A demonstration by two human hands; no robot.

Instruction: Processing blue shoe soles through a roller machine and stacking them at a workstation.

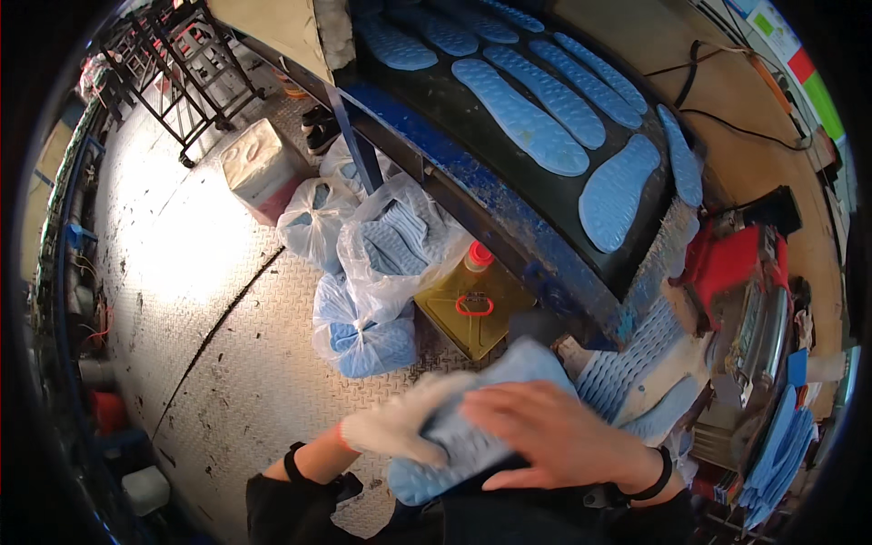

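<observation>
A pale blue, bumpy shoe insole (413,481) is held slantwise in front of my body. My left hand (400,422), in a white knit glove, is closed around its left edge, thumb on the upper face. Bare and slightly blurred, my right hand (554,436) lies across the insole's top with fingers stretched and thumb apart. Whether more than one insole is in the stack cannot be told. Ahead to the right, several matching insoles (522,118) lie in rows on a black belt surface (554,204) with a worn blue frame.
Clear bags of blue insoles (400,236) and a yellow can (463,309) with a red cap stand on the metal floor (227,336). A red machine part (727,268) is at right, above more insoles (786,454). A black rack (182,82) stands far left.
</observation>
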